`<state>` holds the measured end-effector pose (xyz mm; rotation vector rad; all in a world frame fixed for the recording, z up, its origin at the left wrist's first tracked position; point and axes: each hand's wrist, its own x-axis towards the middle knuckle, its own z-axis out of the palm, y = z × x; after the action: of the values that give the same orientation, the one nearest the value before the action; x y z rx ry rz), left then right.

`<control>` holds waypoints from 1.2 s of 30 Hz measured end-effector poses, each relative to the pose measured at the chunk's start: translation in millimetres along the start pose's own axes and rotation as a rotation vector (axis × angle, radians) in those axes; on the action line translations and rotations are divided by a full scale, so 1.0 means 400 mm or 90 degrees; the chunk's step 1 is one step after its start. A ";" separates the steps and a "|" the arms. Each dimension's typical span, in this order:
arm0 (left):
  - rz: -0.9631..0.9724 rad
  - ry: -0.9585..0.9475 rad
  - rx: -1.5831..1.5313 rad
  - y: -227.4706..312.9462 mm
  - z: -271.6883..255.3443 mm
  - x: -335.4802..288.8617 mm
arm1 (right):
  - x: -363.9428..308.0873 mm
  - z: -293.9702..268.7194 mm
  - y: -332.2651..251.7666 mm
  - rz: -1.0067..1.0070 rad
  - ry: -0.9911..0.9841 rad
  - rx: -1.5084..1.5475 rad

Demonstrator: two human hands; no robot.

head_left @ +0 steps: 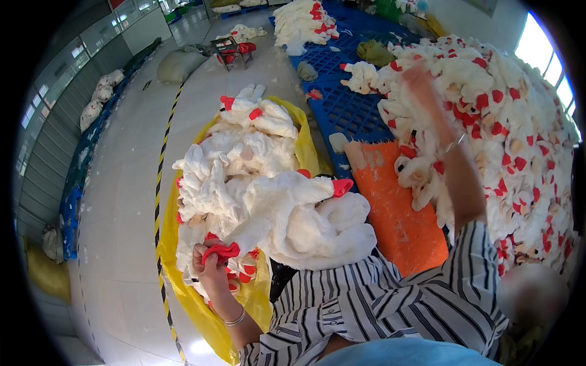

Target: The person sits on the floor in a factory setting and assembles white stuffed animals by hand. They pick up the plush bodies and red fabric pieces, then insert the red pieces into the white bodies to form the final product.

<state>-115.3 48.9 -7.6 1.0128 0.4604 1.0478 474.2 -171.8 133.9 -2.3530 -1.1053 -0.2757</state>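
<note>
My left hand point(209, 267) is closed on the red end of a limp white plush toy skin point(290, 210). That skin lies across my lap and over a heap of similar white skins point(238, 143) with red tips. The heap fills an open yellow bag point(305, 131) in front of me. My right arm stretches far forward to the right, and my right hand point(420, 85) hovers over or touches a large pile of white and red plush toys point(482, 134). Motion smears its fingers, so whether it grips anything is unclear.
Beside my lap lies an orange mat point(397, 207) strewn with white fluff. Blue plastic pallets point(351, 113) run beyond it, carrying another white plush stack point(302, 24). A small folding chair point(232, 52) and a grey sack point(181, 64) stand farther off. Black-and-yellow tape point(160, 213) marks the floor.
</note>
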 end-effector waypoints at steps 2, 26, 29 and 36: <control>-0.012 -0.010 -0.010 -0.018 0.014 0.010 | 0.230 -0.303 0.260 0.014 0.110 -0.219; -0.165 -0.007 -0.064 -0.133 0.044 -0.076 | -0.490 0.415 -0.415 -0.205 -0.598 0.295; -0.177 -0.099 0.007 -0.144 0.047 -0.075 | -0.489 0.410 -0.413 -0.203 -0.614 0.308; -0.350 -0.899 0.302 -0.055 0.227 -0.027 | -0.479 0.415 -0.416 -0.255 -0.577 0.286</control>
<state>-42.5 -5.5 16.5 1.6409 -0.2212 -0.4108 217.6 -120.2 -19.2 -1.8150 -1.8011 0.9027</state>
